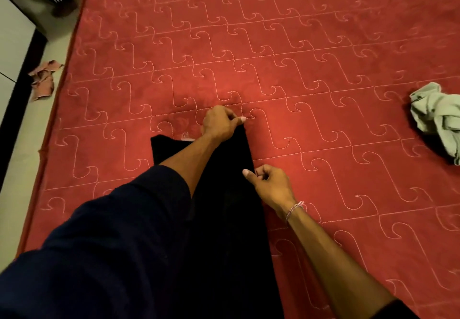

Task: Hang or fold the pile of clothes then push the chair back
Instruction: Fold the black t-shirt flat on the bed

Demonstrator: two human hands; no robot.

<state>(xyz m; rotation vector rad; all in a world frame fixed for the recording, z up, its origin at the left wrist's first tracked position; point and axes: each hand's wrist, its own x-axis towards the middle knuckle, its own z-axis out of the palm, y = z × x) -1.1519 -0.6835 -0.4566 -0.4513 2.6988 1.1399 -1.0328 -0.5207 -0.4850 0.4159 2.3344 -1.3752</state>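
Black garment point(224, 219) on red mattress point(298, 57), left hand point(220, 122) and right hand point(270, 185) pinching its edge

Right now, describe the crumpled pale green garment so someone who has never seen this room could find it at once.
Start at the big red quilted mattress with its stitched swirl pattern. Go to its right side, well away from both hands and the flat black garment being folded. The crumpled pale green garment lies there alone, bunched rather than flat, the only light green cloth on the bed.

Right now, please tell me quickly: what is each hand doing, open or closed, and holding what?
Left hand: closed, pinching the far right corner of the black garment.
Right hand: closed, pinching the same garment's right edge, nearer the person.
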